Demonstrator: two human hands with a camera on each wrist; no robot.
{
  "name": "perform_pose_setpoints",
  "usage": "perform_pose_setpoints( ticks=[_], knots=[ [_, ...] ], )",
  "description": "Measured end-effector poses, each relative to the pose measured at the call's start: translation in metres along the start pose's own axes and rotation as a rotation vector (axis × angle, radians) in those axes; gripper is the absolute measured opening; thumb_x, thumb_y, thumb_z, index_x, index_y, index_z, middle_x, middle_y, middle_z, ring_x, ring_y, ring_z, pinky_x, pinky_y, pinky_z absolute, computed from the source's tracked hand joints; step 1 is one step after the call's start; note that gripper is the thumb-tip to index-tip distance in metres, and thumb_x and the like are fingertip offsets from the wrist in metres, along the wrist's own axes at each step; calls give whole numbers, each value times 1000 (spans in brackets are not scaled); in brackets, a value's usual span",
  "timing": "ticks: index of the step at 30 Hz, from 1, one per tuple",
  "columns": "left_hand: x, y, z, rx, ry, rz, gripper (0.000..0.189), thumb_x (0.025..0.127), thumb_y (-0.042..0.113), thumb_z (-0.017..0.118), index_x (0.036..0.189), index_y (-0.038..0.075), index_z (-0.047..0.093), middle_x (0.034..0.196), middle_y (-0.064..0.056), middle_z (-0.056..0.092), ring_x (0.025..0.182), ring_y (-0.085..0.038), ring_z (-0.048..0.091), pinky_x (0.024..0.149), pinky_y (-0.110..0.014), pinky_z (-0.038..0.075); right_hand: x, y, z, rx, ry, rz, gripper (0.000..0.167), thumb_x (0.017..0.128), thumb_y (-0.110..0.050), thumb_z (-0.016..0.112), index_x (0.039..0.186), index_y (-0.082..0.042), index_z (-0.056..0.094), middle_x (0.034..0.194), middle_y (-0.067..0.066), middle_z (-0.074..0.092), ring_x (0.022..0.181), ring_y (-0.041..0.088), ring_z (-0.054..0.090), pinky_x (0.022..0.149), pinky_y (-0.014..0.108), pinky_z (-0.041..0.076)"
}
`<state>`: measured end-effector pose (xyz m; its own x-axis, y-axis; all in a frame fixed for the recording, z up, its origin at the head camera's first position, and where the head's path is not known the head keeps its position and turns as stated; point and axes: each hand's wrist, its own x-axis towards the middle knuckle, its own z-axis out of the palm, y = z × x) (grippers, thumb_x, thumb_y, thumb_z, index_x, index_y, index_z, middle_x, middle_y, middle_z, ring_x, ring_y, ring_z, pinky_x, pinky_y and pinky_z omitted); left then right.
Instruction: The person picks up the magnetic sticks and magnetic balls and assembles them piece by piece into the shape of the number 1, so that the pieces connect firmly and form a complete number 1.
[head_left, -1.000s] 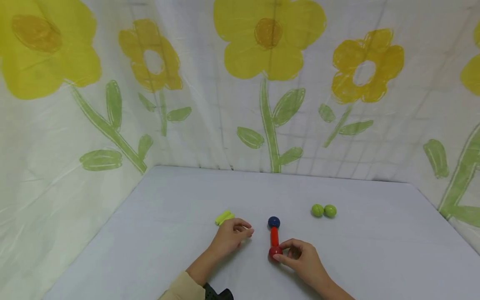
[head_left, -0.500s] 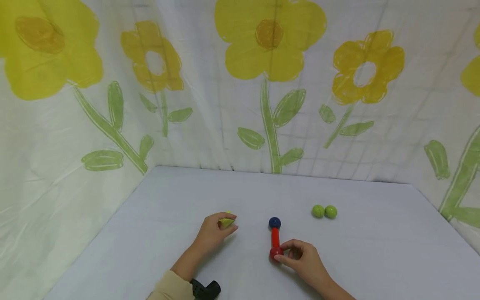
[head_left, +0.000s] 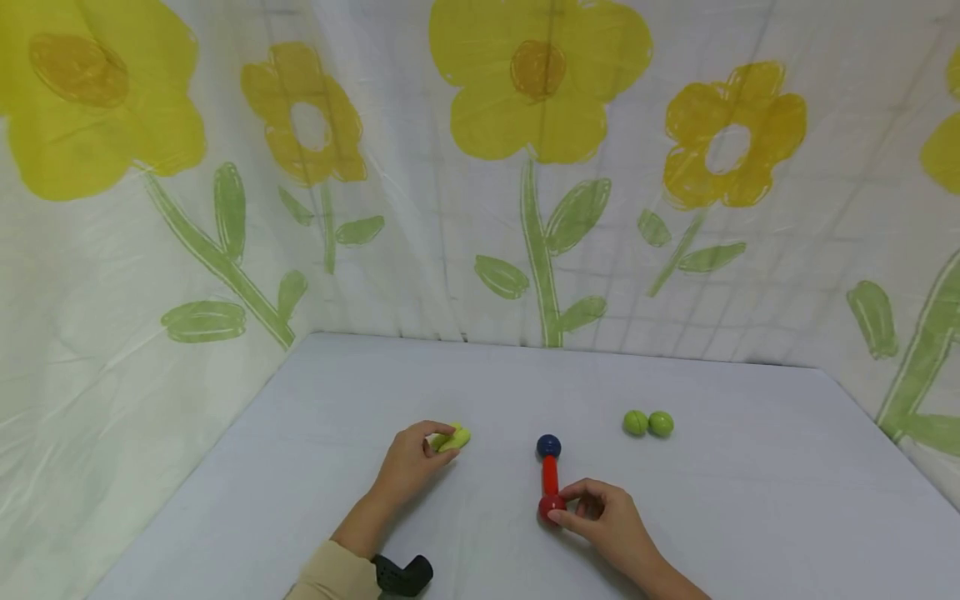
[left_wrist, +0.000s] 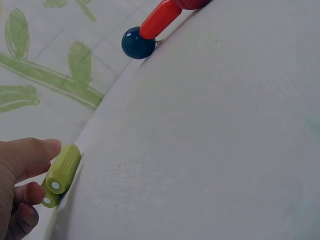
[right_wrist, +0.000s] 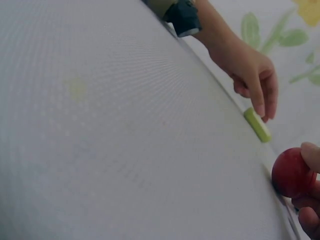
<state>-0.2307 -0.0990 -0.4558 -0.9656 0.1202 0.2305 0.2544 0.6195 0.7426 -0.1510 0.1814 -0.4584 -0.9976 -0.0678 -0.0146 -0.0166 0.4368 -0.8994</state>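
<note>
In the head view, my left hand (head_left: 408,465) has its thumb and index finger around one of two yellow-green rods (head_left: 456,439). The left wrist view shows these ridged rods (left_wrist: 65,169) lying together, white dots on their ends. My right hand (head_left: 609,518) pinches a red ball (head_left: 551,507) between thumb and fingers. A red rod (head_left: 550,475) joins that ball to a dark blue ball (head_left: 548,447), and the joined piece lies on the table. In the right wrist view the red ball (right_wrist: 292,173) is partly covered by the fingers.
Two light green balls (head_left: 648,423) lie side by side toward the back right of the white table (head_left: 360,375). A white curtain with painted flowers (head_left: 420,250) hangs behind it. A black wrist device (head_left: 403,575) sits on the left wrist.
My left hand has moved left to the yellow-green rods, and its fingers have come around one of them. My right hand stays on the red ball.
</note>
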Motion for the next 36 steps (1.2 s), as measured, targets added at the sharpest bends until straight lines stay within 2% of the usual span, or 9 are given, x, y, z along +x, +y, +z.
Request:
perform_pose_setpoints(
  ticks=[8, 23, 30, 33, 36],
  knots=[
    [0, -3, 2, 46, 26, -6, 23, 77, 16, 75, 98, 11, 69, 97, -4, 67, 56, -7, 44, 49, -20, 36, -1, 0, -1, -1, -2, -3, 29, 73, -24, 79, 94, -8, 68, 76, 1, 57, 66, 5, 46, 56, 18, 38],
    [-3, 1, 4, 48, -6, 6, 19, 78, 9, 72, 96, 11, 68, 103, -9, 67, 57, -8, 42, 49, -19, 35, -1, -2, -1, 1, -2, -21, 28, 72, -24, 79, 92, -6, 68, 75, 2, 57, 65, 5, 46, 57, 18, 40],
    [-4, 2, 4, 99, -9, 23, 18, 78, 11, 72, 97, 10, 70, 103, -8, 67, 61, -8, 43, 52, -19, 36, 0, -1, -1, 5, -1, -11, 28, 72, -24, 79, 92, -7, 68, 75, 2, 57, 65, 5, 46, 57, 18, 40],
    [-4, 4, 4, 132, -11, 19, 19, 78, 12, 72, 97, 10, 70, 103, -8, 67, 66, -11, 51, 55, -22, 41, 0, -1, -1, 12, -3, -8, 28, 73, -24, 79, 92, -7, 68, 76, 2, 58, 66, 4, 46, 57, 18, 40],
    [-5, 6, 4, 176, -6, 26, 19, 78, 13, 72, 97, 9, 70, 103, -9, 67, 82, -21, 62, 66, -30, 50, 0, -1, -1, 20, -5, -6, 28, 73, -24, 79, 93, -7, 68, 76, 2, 58, 66, 4, 47, 57, 18, 40]
  ],
)
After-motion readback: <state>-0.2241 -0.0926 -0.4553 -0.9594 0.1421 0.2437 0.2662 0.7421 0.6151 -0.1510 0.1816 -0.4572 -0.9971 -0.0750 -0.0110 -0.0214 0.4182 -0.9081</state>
